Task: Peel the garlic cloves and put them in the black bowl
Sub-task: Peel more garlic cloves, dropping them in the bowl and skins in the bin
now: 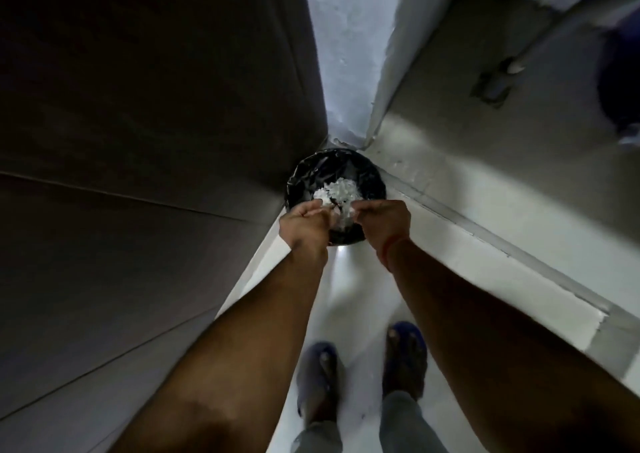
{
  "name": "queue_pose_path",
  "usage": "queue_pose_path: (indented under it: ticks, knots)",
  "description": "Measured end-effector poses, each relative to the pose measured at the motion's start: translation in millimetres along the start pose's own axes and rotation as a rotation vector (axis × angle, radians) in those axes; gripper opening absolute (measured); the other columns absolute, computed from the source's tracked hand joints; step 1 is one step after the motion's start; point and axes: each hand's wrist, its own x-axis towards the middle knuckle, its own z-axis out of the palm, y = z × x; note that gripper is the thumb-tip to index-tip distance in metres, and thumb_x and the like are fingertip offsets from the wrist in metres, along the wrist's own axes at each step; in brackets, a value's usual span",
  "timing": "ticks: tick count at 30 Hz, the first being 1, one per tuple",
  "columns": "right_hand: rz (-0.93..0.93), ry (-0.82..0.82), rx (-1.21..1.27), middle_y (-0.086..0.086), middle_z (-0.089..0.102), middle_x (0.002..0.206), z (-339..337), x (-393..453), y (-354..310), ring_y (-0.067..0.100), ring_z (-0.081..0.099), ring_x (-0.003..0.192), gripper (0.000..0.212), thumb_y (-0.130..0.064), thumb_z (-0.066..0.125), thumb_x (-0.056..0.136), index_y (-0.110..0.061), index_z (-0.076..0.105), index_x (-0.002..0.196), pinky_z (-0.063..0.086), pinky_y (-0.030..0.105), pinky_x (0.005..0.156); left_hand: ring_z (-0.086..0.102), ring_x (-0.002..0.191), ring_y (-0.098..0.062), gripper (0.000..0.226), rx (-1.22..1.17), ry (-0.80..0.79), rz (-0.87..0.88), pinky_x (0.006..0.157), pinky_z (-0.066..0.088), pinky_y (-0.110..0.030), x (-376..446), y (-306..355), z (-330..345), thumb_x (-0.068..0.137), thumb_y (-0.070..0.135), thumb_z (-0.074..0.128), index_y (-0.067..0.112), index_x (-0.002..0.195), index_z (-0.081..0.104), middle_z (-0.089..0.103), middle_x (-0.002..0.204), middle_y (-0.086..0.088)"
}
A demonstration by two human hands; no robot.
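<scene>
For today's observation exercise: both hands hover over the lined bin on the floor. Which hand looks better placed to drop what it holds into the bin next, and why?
Probably the left hand: its fingertips reach further over the bin opening and the white scraps. The right hand sits nearer the rim. The difference is slight, and what either hand pinches is blurred.

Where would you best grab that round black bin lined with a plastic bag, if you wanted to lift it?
Probably the near rim of the round black bin lined with a plastic bag, from the person's side: it is wedged into a corner, so the far sides are walled off, and the open top leaves the rim free.
</scene>
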Motion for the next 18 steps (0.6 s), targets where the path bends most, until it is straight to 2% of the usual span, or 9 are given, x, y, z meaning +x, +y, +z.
queue_pose_path:
  ticks: [3, 5, 6, 7, 9, 12, 15, 16, 18]
  knots:
    - [-0.066, -0.116, -0.156, 0.002, 0.076, 0.111, 16.8, 16.1, 10.3, 0.016, 0.068, 0.108, 0.029, 0.004, 0.061, 0.088, -0.006, 0.079, 0.108, 0.049, 0.022, 0.103, 0.074, 0.087, -0.031, 0.017, 0.074, -0.041, -0.071, 0.08, 0.063, -0.037, 28.8, -14.9, 2.7, 0.088, -0.009, 0.066, 0.006, 0.095, 0.072, 0.076, 0.096, -0.014]
    - [-0.082, -0.245, -0.143, 0.004, 0.07, 0.121, 25.8, 14.9, 11.7, 0.016, 0.063, 0.118, 0.037, 0.008, 0.057, 0.091, -0.005, 0.073, 0.122, 0.045, 0.011, 0.097, 0.069, 0.086, -0.031, 0.02, 0.067, -0.162, -0.109, 0.072, 0.061, -0.033, 29.5, -19.0, 1.8, 0.096, -0.01, 0.054, 0.002, 0.104, 0.067, 0.071, 0.098, -0.016]
    - [-0.105, -0.318, -0.133, 0.005, 0.068, 0.127, 28.7, 12.1, 13.3, 0.015, 0.061, 0.122, 0.042, 0.009, 0.055, 0.092, -0.007, 0.07, 0.128, 0.046, 0.012, 0.097, 0.07, 0.083, -0.029, 0.022, 0.048, -0.2, -0.126, 0.064, 0.06, -0.031, 26.2, -18.9, 3.0, 0.098, -0.01, 0.05, -0.002, 0.109, 0.067, 0.071, 0.098, -0.017]
    - [-0.146, -0.392, -0.146, 0.005, 0.065, 0.134, 31.2, 9.5, 16.0, 0.015, 0.058, 0.126, 0.047, 0.009, 0.053, 0.093, -0.011, 0.066, 0.134, 0.046, 0.017, 0.104, 0.072, 0.084, -0.029, 0.023, 0.009, -0.214, -0.151, 0.064, 0.061, -0.031, 22.9, -18.0, 4.0, 0.1, -0.005, 0.048, -0.005, 0.114, 0.067, 0.073, 0.101, -0.019]
    - [-0.262, -0.496, -0.261, 0.007, 0.058, 0.145, 34.8, 8.1, 27.4, 0.018, 0.051, 0.135, 0.054, -0.001, 0.052, 0.097, -0.02, 0.054, 0.148, 0.039, 0.033, 0.118, 0.073, 0.096, -0.032, 0.024, -0.139, -0.215, -0.235, 0.078, 0.063, -0.037, 15.8, -12.1, 4.9, 0.104, 0.006, 0.047, -0.003, 0.116, 0.066, 0.073, 0.111, -0.021]
    - [-0.284, -0.474, -0.522, 0.013, 0.057, 0.145, 28.8, 12.8, 29.3, 0.03, 0.054, 0.134, 0.057, -0.026, 0.049, 0.102, -0.025, 0.038, 0.158, 0.041, 0.043, 0.116, 0.069, 0.089, -0.036, 0.026, -0.308, -0.227, -0.322, 0.07, 0.062, -0.036, 11.0, 2.7, -1.7, 0.103, 0.017, 0.045, -0.001, 0.111, 0.063, 0.067, 0.115, -0.027]
    - [-0.303, -0.326, -0.516, 0.012, 0.047, 0.156, 19.8, 15.3, 14.7, 0.026, 0.042, 0.145, 0.051, -0.014, 0.049, 0.103, -0.016, 0.044, 0.154, 0.03, 0.032, 0.122, 0.07, 0.104, -0.034, 0.036, -0.403, -0.19, -0.31, 0.085, 0.061, -0.044, 10.4, 7.1, -10.0, 0.108, 0.024, 0.037, -0.002, 0.121, 0.059, 0.066, 0.121, -0.023]
    - [-0.369, -0.343, -0.502, 0.008, 0.044, 0.158, 16.7, 12.3, 8.2, 0.02, 0.037, 0.147, 0.051, -0.009, 0.05, 0.103, -0.016, 0.046, 0.153, 0.026, 0.024, 0.122, 0.071, 0.1, -0.031, 0.038, -0.384, -0.187, -0.311, 0.083, 0.06, -0.042, 9.0, 9.7, -11.8, 0.109, 0.027, 0.035, 0.0, 0.119, 0.06, 0.067, 0.118, -0.02]
    - [-0.523, -0.49, -0.543, -0.001, 0.046, 0.154, 13.6, 5.6, 4.1, 0.009, 0.037, 0.142, 0.049, -0.005, 0.051, 0.102, -0.017, 0.05, 0.15, 0.024, 0.012, 0.118, 0.069, 0.077, -0.024, 0.04, -0.341, -0.218, -0.344, 0.063, 0.057, -0.033, 7.7, 15.9, -13.1, 0.108, 0.035, 0.036, 0.006, 0.105, 0.063, 0.066, 0.101, -0.014]
